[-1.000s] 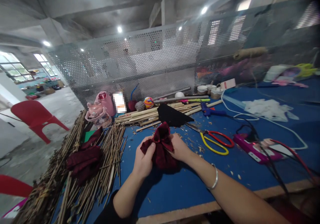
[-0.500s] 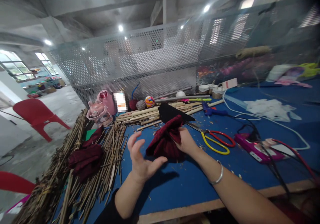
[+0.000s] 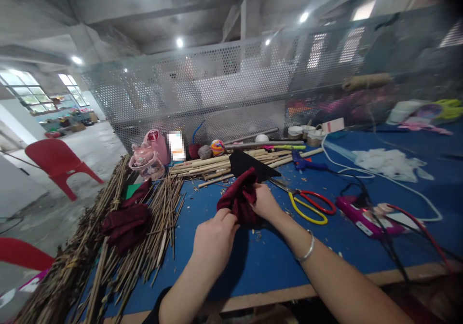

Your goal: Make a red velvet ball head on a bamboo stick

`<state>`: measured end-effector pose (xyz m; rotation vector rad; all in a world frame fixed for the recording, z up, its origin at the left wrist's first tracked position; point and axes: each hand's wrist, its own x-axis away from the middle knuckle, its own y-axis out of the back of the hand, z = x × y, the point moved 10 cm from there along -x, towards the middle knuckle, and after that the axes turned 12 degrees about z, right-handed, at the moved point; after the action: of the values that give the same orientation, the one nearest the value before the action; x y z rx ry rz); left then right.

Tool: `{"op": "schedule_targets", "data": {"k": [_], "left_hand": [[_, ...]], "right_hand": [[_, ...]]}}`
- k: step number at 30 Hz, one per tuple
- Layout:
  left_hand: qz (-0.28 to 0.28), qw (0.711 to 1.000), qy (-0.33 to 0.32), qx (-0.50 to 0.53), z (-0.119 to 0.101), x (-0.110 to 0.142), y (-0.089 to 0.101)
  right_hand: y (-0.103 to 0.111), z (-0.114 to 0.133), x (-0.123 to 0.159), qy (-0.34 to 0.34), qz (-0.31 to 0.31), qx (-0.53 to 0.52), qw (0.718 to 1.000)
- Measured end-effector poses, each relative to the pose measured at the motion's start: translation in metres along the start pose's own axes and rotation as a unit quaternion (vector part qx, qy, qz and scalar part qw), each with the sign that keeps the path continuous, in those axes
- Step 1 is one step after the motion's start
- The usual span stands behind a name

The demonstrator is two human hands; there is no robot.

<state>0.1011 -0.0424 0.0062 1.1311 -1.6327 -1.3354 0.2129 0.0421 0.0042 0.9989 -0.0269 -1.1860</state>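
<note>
A dark red piece of fabric (image 3: 238, 196), gathered and folded, is held above the blue table between both hands. My left hand (image 3: 216, 232) is closed on its lower left edge, its fingertips tucked into the folds. On the opposite side, my right hand (image 3: 265, 202), with a silver bangle on the wrist, grips the cloth; some of its fingers are hidden behind it. Scissors (image 3: 307, 203) with one red and one yellow handle lie just right of my right hand. Behind the fabric is a flat black piece (image 3: 249, 166).
More dark red cloth (image 3: 126, 222) lies on thin twigs (image 3: 162, 227) at the left. Peeled sticks (image 3: 202, 166) line the back below a perforated metal screen (image 3: 202, 92). A blue glue gun (image 3: 307, 162), a magenta power strip (image 3: 361, 215) and cables occupy the right.
My left hand, spread open and apart from the cloth before, has moved in and closed on its edge. My right hand keeps its grip, and the fabric looks more bunched.
</note>
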Motion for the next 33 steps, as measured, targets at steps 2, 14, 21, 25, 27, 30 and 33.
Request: {"op": "schedule_targets", "data": {"k": [2, 14, 21, 25, 27, 30, 33], "left_hand": [[0.025, 0.999, 0.016, -0.019, 0.003, -0.002, -0.005], [0.033, 0.989, -0.139, -0.030, -0.015, -0.023, -0.005], [0.036, 0.997, -0.071, 0.013, 0.006, -0.021, -0.002], [0.001, 0.997, -0.039, 0.060, 0.013, -0.018, 0.001], [-0.002, 0.996, -0.056, 0.074, 0.010, -0.022, 0.001], [0.015, 0.996, -0.065, 0.061, 0.006, -0.032, -0.009], [0.047, 0.998, -0.046, 0.014, 0.005, -0.044, -0.023]], "right_hand": [[0.000, 0.002, 0.000, 0.011, -0.001, 0.010, 1.000], [-0.012, -0.001, -0.003, 0.000, 0.031, -0.084, 0.996], [0.001, -0.003, -0.004, 0.009, 0.009, -0.038, 0.999], [0.004, -0.010, -0.004, 0.001, 0.002, -0.048, 0.999], [0.002, -0.009, -0.004, 0.011, 0.012, -0.038, 0.999], [0.001, -0.005, -0.004, 0.035, 0.021, -0.036, 0.999], [-0.001, 0.004, -0.004, 0.049, 0.033, -0.048, 0.997]]}}
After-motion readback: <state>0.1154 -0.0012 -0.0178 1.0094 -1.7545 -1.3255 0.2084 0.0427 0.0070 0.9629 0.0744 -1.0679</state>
